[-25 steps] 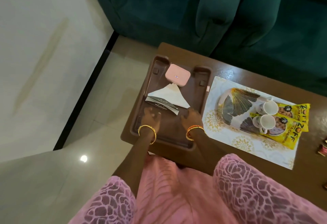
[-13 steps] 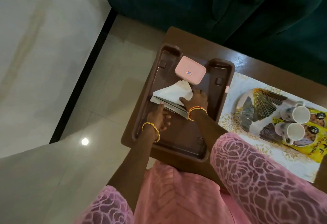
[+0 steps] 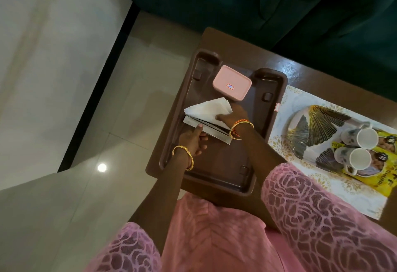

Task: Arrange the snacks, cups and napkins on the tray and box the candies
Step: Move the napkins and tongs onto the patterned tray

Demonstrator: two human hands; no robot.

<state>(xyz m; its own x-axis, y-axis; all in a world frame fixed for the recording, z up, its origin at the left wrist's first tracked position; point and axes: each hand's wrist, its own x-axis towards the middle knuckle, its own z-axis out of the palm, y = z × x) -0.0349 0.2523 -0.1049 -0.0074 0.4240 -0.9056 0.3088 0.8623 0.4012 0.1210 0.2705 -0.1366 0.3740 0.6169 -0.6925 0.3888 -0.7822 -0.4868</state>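
Observation:
A brown tray (image 3: 217,175) lies on the wooden table. On it sits a pink lidded box (image 3: 232,82) at the far end, with white folded napkins (image 3: 206,108) propped in a silver napkin holder (image 3: 212,131) just in front of it. My left hand (image 3: 194,140) grips the holder's near edge, thumb on top. My right hand (image 3: 233,116) holds the napkins at their right side. Two white cups (image 3: 361,147) lie on their sides on a fan-patterned plate (image 3: 311,130), over yellow snack packets (image 3: 373,177).
A patterned white mat (image 3: 285,149) lies under the plate, right of the tray. A dark green sofa (image 3: 279,3) runs along the table's far side. Pale floor tiles (image 3: 64,78) lie to the left. My pink lace sleeves fill the lower frame.
Both hands moved forward from the tray's near part to the napkin holder. My left hand now grips the holder and my right hand has closed on the napkins.

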